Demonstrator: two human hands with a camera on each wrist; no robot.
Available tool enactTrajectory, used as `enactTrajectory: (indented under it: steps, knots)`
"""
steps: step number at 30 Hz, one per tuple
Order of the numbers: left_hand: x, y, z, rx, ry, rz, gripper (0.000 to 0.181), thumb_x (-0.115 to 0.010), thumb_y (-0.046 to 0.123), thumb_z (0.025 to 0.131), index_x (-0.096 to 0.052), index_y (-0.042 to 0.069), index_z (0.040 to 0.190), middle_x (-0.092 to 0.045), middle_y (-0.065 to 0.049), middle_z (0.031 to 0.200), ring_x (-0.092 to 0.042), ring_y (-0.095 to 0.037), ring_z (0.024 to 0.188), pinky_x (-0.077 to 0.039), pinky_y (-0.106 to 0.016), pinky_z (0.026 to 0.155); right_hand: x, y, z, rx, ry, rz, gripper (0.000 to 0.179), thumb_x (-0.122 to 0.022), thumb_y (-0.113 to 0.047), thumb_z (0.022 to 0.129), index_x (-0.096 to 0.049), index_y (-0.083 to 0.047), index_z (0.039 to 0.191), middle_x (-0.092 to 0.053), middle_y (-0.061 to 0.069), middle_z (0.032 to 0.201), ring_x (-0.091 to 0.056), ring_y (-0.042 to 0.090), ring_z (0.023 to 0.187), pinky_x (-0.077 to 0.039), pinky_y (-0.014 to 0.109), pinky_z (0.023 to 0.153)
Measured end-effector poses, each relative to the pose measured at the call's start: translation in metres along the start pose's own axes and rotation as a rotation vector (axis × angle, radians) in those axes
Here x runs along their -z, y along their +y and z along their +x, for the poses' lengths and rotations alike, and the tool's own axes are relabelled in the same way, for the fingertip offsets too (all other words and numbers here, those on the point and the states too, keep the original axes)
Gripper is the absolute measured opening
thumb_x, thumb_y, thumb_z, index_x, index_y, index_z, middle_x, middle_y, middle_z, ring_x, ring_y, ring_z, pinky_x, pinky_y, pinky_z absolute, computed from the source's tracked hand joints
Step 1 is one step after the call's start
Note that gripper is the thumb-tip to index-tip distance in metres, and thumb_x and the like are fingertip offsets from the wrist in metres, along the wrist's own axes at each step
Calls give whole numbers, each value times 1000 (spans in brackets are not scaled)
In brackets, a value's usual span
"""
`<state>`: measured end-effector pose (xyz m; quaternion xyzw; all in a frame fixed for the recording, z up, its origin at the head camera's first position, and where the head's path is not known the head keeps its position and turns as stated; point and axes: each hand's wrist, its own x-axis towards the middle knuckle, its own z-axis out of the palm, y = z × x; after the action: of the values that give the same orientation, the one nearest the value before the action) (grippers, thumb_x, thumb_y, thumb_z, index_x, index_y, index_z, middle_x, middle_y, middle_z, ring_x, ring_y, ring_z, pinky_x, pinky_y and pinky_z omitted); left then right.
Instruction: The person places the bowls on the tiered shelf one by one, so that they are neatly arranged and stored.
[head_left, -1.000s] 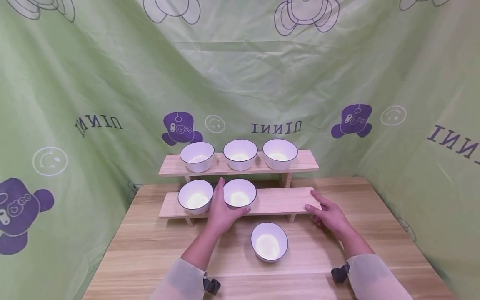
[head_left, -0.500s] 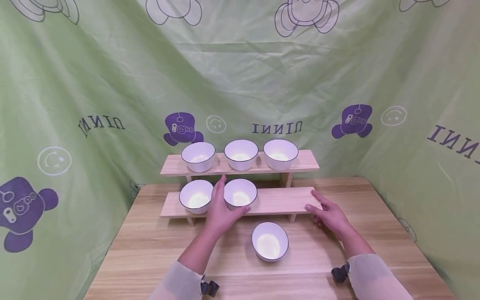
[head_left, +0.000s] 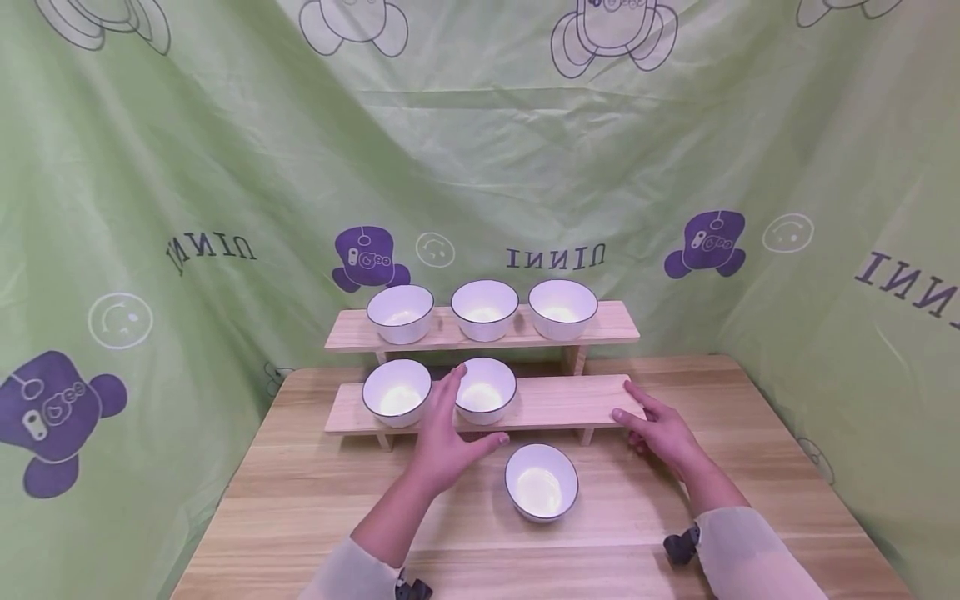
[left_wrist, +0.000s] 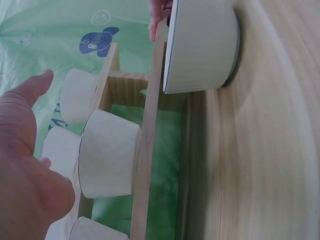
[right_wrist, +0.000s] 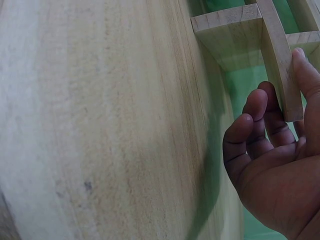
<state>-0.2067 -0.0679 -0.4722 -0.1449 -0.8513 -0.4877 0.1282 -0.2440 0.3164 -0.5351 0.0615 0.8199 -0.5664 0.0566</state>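
Observation:
A two-tier wooden shelf [head_left: 577, 400] carries white bowls with dark rims. My left hand [head_left: 442, 450] is spread beside the middle bowl [head_left: 486, 392] of the lower tier, fingers at its left side and thumb in front, away from its wall. In the left wrist view that bowl [left_wrist: 110, 155] stands on the board, with nothing between my left thumb and fingers. At the right end of the lower board, my right hand [head_left: 663, 433] grips the edge. The right wrist view shows the thumb on top of the board [right_wrist: 285, 70] and fingers curled beneath it.
One more bowl [head_left: 542, 483] stands on the wooden table [head_left: 300, 500] in front of the shelf. Left of the middle bowl sits another lower-tier bowl [head_left: 397, 393]. Three bowls line the upper tier [head_left: 615, 323]. A green printed curtain [head_left: 480, 167] hangs behind and at both sides.
My left hand has loosened from the lower tier's middle bowl and moved slightly back, its thumb now lower and off the front. The right hand keeps its grip in place.

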Motion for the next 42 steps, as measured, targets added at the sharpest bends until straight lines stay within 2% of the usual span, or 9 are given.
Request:
enactTrajectory:
  steps: [3, 8, 9, 15, 19, 25, 28, 34, 42]
  knots:
    - [-2, -2, -5, -25, -20, -39, 103, -97, 43, 70, -44, 27, 156, -38, 4, 158, -37, -27, 147, -36, -56, 117, 0, 0, 0, 2, -4, -2, 89, -79, -48, 91, -31, -28, 164, -62, 10, 76, -60, 24, 72, -56, 35, 64]
    - [-6, -4, -13, -50, -78, -120, 92, -98, 42, 70, -52, 30, 148, -41, 8, 152, -46, -30, 142, -40, -49, 117, 1, -1, -1, -4, 0, -17, 89, -78, -49, 91, -31, -31, 164, -63, 11, 77, -61, 24, 72, -56, 35, 63]
    - [-6, -4, -14, -53, -86, -120, 91, -98, 43, 70, -52, 32, 148, -42, 9, 151, -47, -29, 141, -40, -49, 116, 1, -1, -1, -4, 1, -21, 89, -78, -50, 91, -31, -31, 164, -63, 10, 77, -61, 24, 72, -56, 35, 63]
    - [-7, -6, -21, -118, -100, -103, 87, -98, 38, 70, -56, 22, 145, -46, 10, 148, -47, -19, 138, -41, -52, 114, 1, -1, 0, -13, -1, -13, 91, -79, -51, 90, -31, -31, 164, -62, 10, 76, -61, 24, 73, -57, 37, 64]
    - [-8, -8, -24, -147, -125, -116, 84, -97, 37, 72, -58, 21, 145, -49, 8, 147, -51, -21, 135, -43, -52, 113, 2, -1, 0, -12, 7, -5, 91, -80, -50, 89, -31, -31, 164, -62, 9, 76, -61, 25, 73, -57, 37, 65]
    - [-12, -16, -28, -139, -217, -162, 84, -97, 35, 72, -57, 30, 146, -53, 9, 144, -55, -23, 133, -45, -42, 113, 2, 0, 0, -10, 3, -11, 90, -79, -51, 90, -31, -31, 164, -62, 10, 77, -61, 25, 73, -57, 37, 64]
    - [-15, -20, -29, -152, -255, -151, 87, -97, 39, 72, -53, 33, 148, -53, 9, 145, -54, -22, 133, -45, -43, 113, 1, -1, 0, -12, 4, -9, 89, -79, -50, 90, -31, -31, 164, -62, 9, 76, -61, 24, 73, -57, 36, 64]
    - [-21, -26, -31, -123, -312, -84, 95, -94, 52, 70, -50, 32, 152, -47, 14, 151, -46, -15, 140, -40, -46, 117, 1, -1, 0, -10, 4, -11, 89, -79, -49, 91, -32, -30, 164, -62, 9, 76, -61, 24, 73, -57, 36, 64]
    - [-29, -29, -32, -112, -348, -76, 102, -95, 52, 70, -46, 25, 156, -43, 9, 157, -42, -17, 145, -36, -50, 119, 1, -2, -1, -15, 6, -11, 90, -79, -49, 90, -32, -30, 164, -62, 10, 77, -61, 25, 74, -57, 36, 65]
